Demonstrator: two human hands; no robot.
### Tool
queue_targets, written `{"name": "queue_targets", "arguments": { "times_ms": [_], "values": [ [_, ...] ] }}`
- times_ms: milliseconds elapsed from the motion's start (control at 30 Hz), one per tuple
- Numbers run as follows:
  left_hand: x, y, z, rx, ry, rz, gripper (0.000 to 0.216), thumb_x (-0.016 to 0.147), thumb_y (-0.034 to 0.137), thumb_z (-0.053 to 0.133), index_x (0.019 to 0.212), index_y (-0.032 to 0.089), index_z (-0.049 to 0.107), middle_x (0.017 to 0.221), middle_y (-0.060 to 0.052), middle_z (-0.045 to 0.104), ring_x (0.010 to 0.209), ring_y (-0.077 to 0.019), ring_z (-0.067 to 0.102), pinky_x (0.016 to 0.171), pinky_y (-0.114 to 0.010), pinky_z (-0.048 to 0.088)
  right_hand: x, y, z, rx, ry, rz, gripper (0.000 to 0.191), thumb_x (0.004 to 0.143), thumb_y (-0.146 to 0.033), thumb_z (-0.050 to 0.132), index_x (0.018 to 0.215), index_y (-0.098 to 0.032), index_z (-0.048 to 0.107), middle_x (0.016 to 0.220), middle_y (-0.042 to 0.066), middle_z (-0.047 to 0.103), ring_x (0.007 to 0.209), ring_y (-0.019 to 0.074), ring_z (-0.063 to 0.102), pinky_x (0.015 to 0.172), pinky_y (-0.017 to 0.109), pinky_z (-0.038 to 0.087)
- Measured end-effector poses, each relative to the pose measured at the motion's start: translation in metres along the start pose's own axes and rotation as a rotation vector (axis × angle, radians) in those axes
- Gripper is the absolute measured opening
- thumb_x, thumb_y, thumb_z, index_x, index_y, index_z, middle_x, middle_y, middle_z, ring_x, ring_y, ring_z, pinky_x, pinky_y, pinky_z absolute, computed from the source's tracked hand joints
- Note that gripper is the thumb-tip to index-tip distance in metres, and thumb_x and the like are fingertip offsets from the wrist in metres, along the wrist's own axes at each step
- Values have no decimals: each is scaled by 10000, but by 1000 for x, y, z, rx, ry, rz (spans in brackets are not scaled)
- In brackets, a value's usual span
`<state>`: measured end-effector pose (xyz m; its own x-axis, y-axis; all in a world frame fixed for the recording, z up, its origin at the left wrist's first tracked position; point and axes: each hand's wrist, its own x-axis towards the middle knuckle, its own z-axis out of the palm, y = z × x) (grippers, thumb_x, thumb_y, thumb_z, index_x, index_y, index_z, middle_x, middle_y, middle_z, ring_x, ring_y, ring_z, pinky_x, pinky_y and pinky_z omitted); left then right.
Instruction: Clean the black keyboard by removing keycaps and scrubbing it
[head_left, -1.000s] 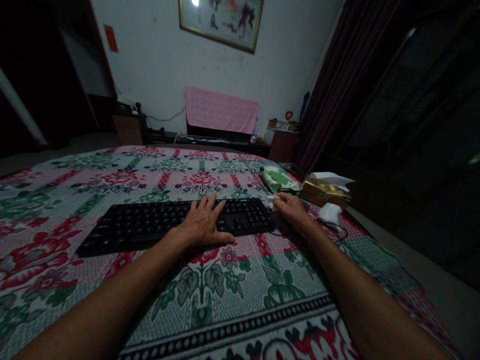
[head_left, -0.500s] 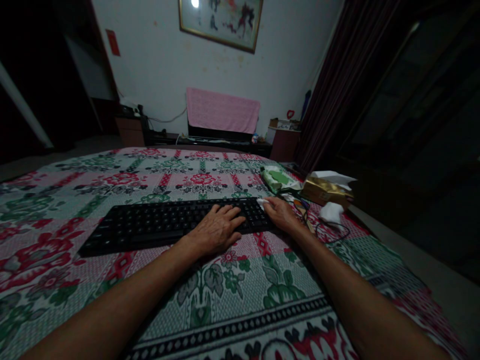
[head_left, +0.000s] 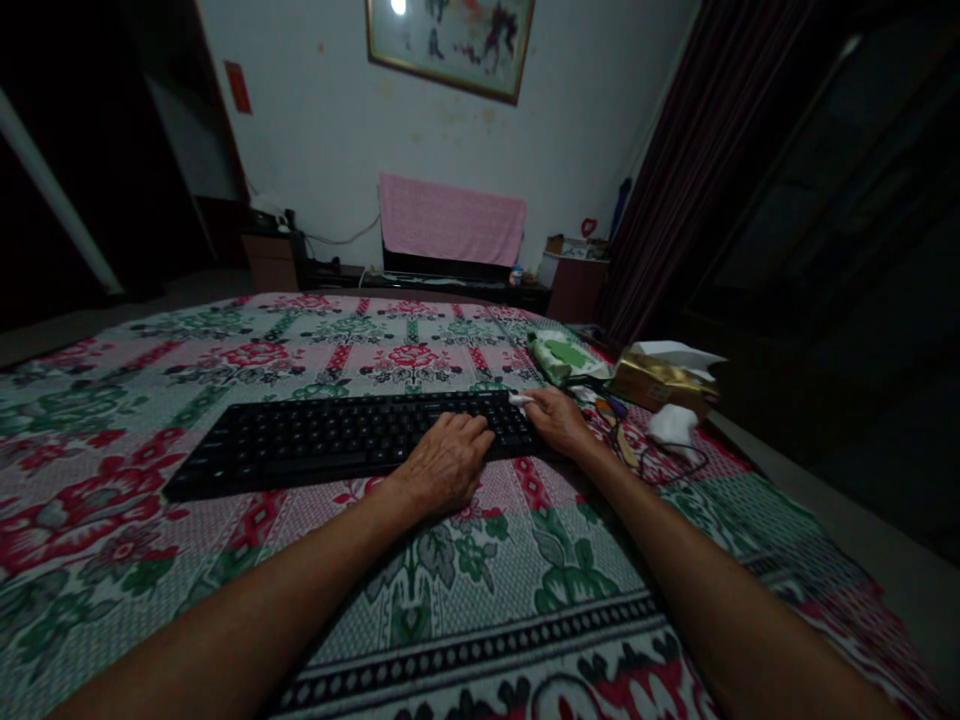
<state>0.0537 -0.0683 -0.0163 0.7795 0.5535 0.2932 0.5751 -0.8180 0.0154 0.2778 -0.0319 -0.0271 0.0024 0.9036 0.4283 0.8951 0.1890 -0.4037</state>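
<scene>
A black keyboard [head_left: 315, 440] lies across the flowered bedspread in front of me. My left hand [head_left: 450, 458] rests at its front edge near the right end, fingers bent together over the keys and the thumb mostly hidden. It appears to grip the keyboard there. At the keyboard's far right corner, my right hand [head_left: 556, 420] pinches a small piece of white tissue [head_left: 519, 399] between thumb and fingers. The tissue touches or hovers just above the top right keys; I cannot tell which.
Right of the keyboard lie a green-and-white soft pack [head_left: 566, 357], a gold tissue box [head_left: 660, 380], a crumpled white tissue [head_left: 673, 427] and a dark cord [head_left: 675, 475]. The bedspread [head_left: 405, 330] reaches toward a low cabinet with a pink cloth [head_left: 454, 218] over a screen.
My left hand's fingers were spread on the keys and are now drawn together and bent. The tissue in my right hand has shifted slightly left along the keyboard's top edge.
</scene>
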Motion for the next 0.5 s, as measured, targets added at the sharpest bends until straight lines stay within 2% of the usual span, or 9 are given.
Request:
{"name": "queue_targets", "arguments": {
  "times_ms": [200,300,400,500],
  "values": [
    [-1,-1,3,13,38,6,372,834,227,400,1184,152,500,1191,-118,509,1060,-254,447,913,-414,344,-6,1,-9,-8,-9,-18,246,766,-227,484,886,-167,691,850,51,641,780,160,562,724,249,420],
    [-1,-1,4,16,40,-2,372,831,229,407,1184,158,502,1200,-111,509,1073,-254,443,924,-412,339,-11,0,-15,10,-6,64,235,761,-282,502,823,-160,692,821,51,648,775,176,570,699,260,424],
    [-2,0,4,15,43,-7,375,830,233,416,1190,165,498,1207,-108,505,1077,-253,442,935,-416,333,-12,1,-16,-6,40,138,267,769,-291,488,854,-147,696,845,62,650,787,187,577,705,273,429],
    [-2,0,3,11,46,-2,376,833,232,412,1193,160,493,1204,-112,504,1063,-251,446,925,-413,342,-7,1,-9,19,51,57,303,784,-219,448,952,-148,690,909,69,645,839,176,579,762,265,430]
  ]
}}
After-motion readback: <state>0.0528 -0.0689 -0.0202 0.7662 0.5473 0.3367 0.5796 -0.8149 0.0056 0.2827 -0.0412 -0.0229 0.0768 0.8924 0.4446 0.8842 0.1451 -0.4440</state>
